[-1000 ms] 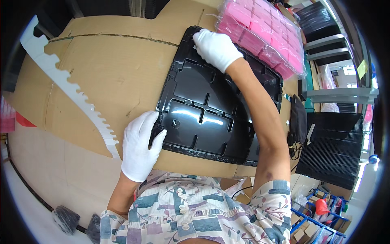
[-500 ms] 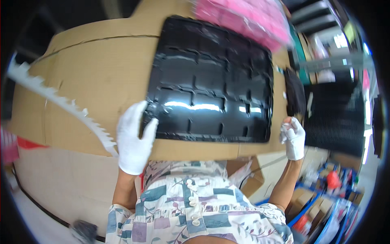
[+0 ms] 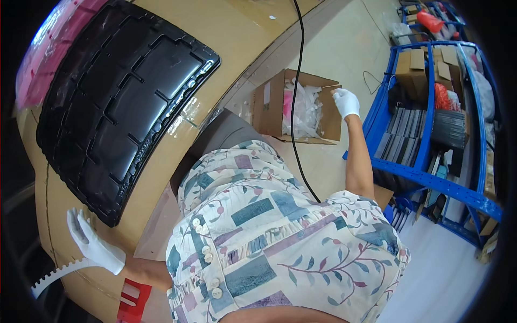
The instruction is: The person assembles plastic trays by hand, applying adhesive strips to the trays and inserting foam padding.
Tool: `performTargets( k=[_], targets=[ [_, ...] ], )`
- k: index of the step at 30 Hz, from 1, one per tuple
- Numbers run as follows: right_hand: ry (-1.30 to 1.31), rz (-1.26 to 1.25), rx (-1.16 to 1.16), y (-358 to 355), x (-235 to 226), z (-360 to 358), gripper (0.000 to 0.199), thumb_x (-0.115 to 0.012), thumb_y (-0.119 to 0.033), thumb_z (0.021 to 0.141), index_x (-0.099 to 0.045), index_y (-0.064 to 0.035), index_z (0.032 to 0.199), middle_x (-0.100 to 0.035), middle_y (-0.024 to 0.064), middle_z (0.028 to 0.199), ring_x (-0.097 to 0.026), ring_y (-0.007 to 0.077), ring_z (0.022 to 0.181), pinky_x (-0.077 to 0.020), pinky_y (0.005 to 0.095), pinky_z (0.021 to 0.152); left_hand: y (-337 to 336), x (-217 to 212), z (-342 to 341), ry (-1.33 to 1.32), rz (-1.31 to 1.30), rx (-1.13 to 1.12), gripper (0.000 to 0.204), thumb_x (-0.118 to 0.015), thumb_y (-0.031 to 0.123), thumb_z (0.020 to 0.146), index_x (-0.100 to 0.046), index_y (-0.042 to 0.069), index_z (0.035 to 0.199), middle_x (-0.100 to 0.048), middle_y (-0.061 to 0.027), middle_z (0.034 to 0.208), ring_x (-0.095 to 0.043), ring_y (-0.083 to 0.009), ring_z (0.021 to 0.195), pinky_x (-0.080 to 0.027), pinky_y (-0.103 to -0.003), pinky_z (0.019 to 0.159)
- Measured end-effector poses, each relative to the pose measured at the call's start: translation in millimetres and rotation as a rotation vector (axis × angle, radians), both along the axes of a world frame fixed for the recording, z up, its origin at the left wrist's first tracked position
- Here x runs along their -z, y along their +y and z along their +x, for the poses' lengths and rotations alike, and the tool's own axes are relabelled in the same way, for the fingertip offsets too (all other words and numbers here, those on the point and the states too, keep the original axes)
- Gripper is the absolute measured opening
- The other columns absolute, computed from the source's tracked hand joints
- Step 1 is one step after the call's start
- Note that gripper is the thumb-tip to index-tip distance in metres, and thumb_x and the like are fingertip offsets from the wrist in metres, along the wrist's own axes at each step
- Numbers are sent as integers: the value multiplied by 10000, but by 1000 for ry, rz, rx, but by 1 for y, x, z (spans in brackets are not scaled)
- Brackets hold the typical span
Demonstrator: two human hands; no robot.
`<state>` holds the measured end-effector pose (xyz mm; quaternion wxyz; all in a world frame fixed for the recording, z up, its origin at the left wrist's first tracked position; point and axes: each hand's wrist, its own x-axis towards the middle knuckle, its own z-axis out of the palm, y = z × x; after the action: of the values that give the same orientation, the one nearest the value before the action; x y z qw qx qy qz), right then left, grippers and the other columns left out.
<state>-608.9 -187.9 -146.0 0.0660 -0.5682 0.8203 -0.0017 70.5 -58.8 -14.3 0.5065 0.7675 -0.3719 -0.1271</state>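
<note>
A film-wrapped pink stack (image 3: 56,48) is cropped by the top edge and fades at left into the lens's dark rim. The near end of a white toothed strip (image 3: 62,271) lies hidden behind the gloved left hand (image 3: 94,242). The curled fingers of the gloved right hand (image 3: 346,103) are too small to show whether anything is held. A black cable (image 3: 298,107) runs out of frame above; its lower end is lost behind a patterned shirt (image 3: 291,226). Crumpled plastic (image 3: 308,110) partly covers a pink item inside a cardboard box (image 3: 269,113).

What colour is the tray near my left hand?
The tray is black, with a glossy surface; it shows best in the head view.
</note>
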Motion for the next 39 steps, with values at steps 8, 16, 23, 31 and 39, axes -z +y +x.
performTargets(
  k=[8, 16, 23, 31, 39],
  targets=[
    [409, 187, -212, -24, -59, 41, 329, -669, -238, 868, -703, -83, 1156, -708, 188, 1105, -691, 330, 1010, -548, 401, 901, 5, 4, -9, 34, -5, -172, 366, -609, 102, 980, -576, -16, 1325, -623, -127, 1287, -598, -195, 1158, -456, -313, 1008],
    [-675, -617, -1290, -153, -232, 404, 95, -664, -25, 868, -671, 9, 957, -655, 148, 854, -652, 300, 781, -510, 328, 716, -14, -28, -32, -134, 19, -120, 343, -677, 78, 908, -624, 9, 1239, -647, -147, 1198, -644, -245, 1080, -492, -339, 951],
    [-220, -639, -1462, -297, -219, 597, 174, -609, -219, 884, -735, -116, 944, -701, 166, 971, -670, 350, 937, -525, 446, 834, -19, -41, -42, -269, 26, -31, 307, -688, 121, 886, -660, 18, 1173, -653, -166, 1182, -618, -316, 1105, -477, -382, 970],
    [-152, -482, -1484, -315, -196, 630, 220, -678, -271, 850, -731, -79, 942, -702, 180, 974, -671, 353, 943, -524, 435, 854, -17, -37, -24, -116, 65, -9, 302, -696, 105, 873, -661, 26, 1163, -665, -155, 1151, -639, -308, 1051, -494, -374, 933],
    [-506, -270, -1482, -334, -195, 623, 226, -726, -229, 855, -707, -29, 958, -698, 178, 948, -676, 333, 899, -516, 393, 824, -42, -59, -16, -187, 56, 100, 302, -696, 129, 880, -659, 28, 1163, -671, -156, 1125, -647, -313, 1021, -504, -374, 915]
  ],
)
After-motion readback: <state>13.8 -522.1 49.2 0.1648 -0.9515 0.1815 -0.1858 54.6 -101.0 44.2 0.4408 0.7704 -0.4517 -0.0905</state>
